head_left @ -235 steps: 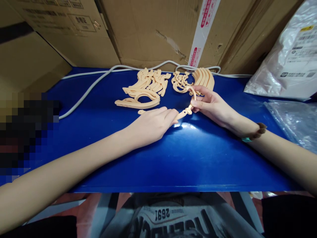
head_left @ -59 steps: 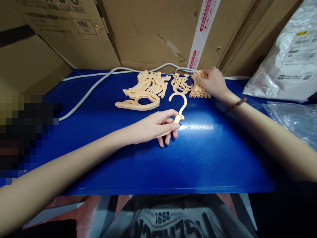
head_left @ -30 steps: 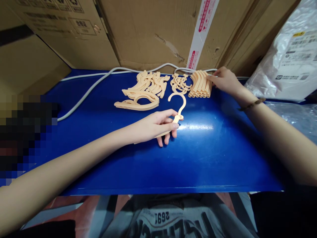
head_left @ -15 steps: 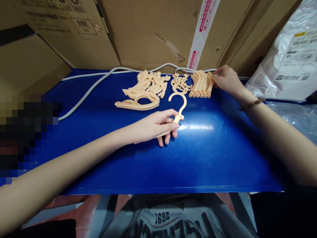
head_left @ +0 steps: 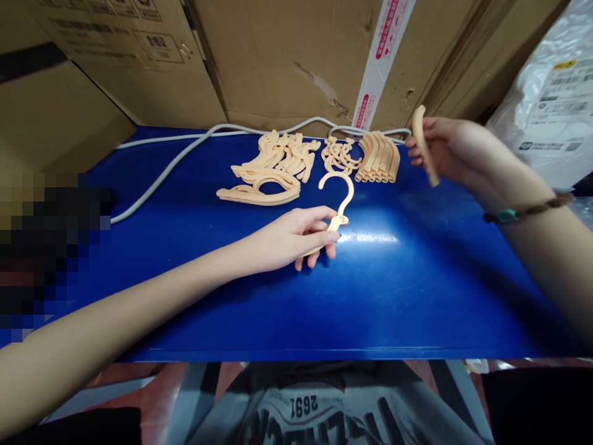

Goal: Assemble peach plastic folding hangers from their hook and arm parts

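Hanger (head_left: 334, 224) in left grip (head_left: 301, 236), hook (head_left: 351, 191) outside

A lone head-worn camera faced forward and down from above the wearer's gray shirt (head_left: 278, 395), taking in the left hand (head_left: 308, 238) and right hand (head_left: 451, 148) at close range and reaching across a blue desk (head_left: 259, 315) to cardboard boxes (head_left: 273, 68) behind

The person's left hand (head_left: 296, 238) and right hand (head_left: 463, 148) are bare, as are the 2 forearms (head_left: 152, 303). 1 brown bracelet (head_left: 532, 210) with a teal piece (head_left: 507, 215) circles the wrist at right. At bottom centre, a grey shirt (head_left: 241, 402) bears an upside-down 2691 (head_left: 304, 405) above large dark lettering (head_left: 333, 429).
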The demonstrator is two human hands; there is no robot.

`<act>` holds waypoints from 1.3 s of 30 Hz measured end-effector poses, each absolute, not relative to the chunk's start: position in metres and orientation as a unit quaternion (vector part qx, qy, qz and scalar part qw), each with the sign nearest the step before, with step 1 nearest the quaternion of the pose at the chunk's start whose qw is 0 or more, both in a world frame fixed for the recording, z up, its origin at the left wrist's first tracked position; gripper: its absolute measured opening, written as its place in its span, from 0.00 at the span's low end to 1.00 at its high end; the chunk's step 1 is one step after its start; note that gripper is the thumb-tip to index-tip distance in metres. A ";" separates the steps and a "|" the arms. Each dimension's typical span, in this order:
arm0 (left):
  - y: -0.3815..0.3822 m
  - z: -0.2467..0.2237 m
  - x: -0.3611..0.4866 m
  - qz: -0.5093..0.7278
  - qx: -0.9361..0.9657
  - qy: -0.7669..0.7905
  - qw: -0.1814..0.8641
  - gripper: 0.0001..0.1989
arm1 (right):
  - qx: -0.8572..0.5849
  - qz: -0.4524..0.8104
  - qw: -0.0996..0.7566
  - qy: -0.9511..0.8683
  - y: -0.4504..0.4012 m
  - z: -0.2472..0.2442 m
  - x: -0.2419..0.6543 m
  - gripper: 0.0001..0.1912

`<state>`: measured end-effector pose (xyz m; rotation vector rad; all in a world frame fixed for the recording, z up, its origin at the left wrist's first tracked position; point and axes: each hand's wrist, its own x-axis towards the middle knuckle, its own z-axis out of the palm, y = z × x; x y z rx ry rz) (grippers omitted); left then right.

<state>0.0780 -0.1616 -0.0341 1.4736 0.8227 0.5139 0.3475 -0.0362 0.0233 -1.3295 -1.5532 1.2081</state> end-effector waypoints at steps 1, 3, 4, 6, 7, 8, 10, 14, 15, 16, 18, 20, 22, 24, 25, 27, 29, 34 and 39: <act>-0.162 -0.033 0.078 0.230 0.649 0.363 0.627 0.11 | -0.520 0.494 0.362 -0.595 -0.047 0.022 0.343 0.14; -0.163 -0.031 0.078 0.241 0.646 0.375 0.620 0.12 | -0.502 0.542 0.340 -0.582 -0.067 0.015 0.334 0.11; -0.162 -0.030 0.078 0.246 0.640 0.380 0.620 0.12 | -0.497 0.556 0.323 -0.582 -0.077 0.011 0.329 0.10; -0.161 -0.028 0.078 0.254 0.623 0.394 0.626 0.13 | -0.495 0.568 0.297 -0.587 -0.094 0.002 0.321 0.12; -0.160 -0.028 0.077 0.257 0.614 0.401 0.629 0.13 | -0.492 0.553 0.287 -0.608 -0.102 -0.001 0.318 0.15; -0.159 -0.027 0.077 0.260 0.608 0.406 0.631 0.13 | -0.490 0.520 0.274 -0.644 -0.109 -0.003 0.315 0.15; -0.158 -0.026 0.077 0.269 0.595 0.414 0.635 0.14 | -0.469 0.458 0.248 -0.713 -0.119 -0.006 0.312 0.16; -0.159 -0.028 0.078 0.293 0.555 0.421 0.655 0.12 | -0.437 0.374 0.246 -0.780 -0.134 -0.009 0.312 0.17; -0.159 -0.028 0.078 0.297 0.544 0.423 0.661 0.12 | -0.435 0.355 0.244 -0.791 -0.136 -0.010 0.313 0.17; -0.159 -0.029 0.079 0.300 0.535 0.425 0.666 0.12 | -0.431 0.335 0.240 -0.803 -0.138 -0.011 0.313 0.17; -0.159 -0.030 0.079 0.306 0.526 0.427 0.669 0.12 | -0.420 0.295 0.230 -0.827 -0.142 -0.015 0.314 0.17; -0.158 -0.030 0.079 0.312 0.526 0.426 0.667 0.11 | -0.403 0.269 0.219 -0.847 -0.144 -0.017 0.314 0.16; -0.157 -0.031 0.078 0.315 0.534 0.421 0.662 0.11 | -0.387 0.251 0.206 -0.863 -0.146 -0.019 0.313 0.15; -0.156 -0.032 0.077 0.317 0.543 0.417 0.656 0.12 | -0.371 0.234 0.192 -0.878 -0.147 -0.021 0.313 0.13; -0.156 -0.032 0.077 0.319 0.547 0.415 0.653 0.12 | -0.363 0.225 0.185 -0.885 -0.148 -0.022 0.312 0.12; -0.155 -0.033 0.076 0.324 0.552 0.414 0.647 0.12 | -0.345 0.202 0.172 -0.900 -0.148 -0.023 0.312 0.12; -0.156 -0.033 0.075 0.330 0.555 0.417 0.639 0.11 | -0.324 0.177 0.165 -0.915 -0.148 -0.025 0.312 0.13; -0.157 -0.031 0.076 0.327 0.557 0.436 0.627 0.14 | -0.295 0.121 0.168 -0.933 -0.150 -0.029 0.312 0.15; -0.156 -0.030 0.076 0.307 0.542 0.439 0.648 0.14 | -0.300 0.114 0.164 -0.933 -0.150 -0.031 0.312 0.14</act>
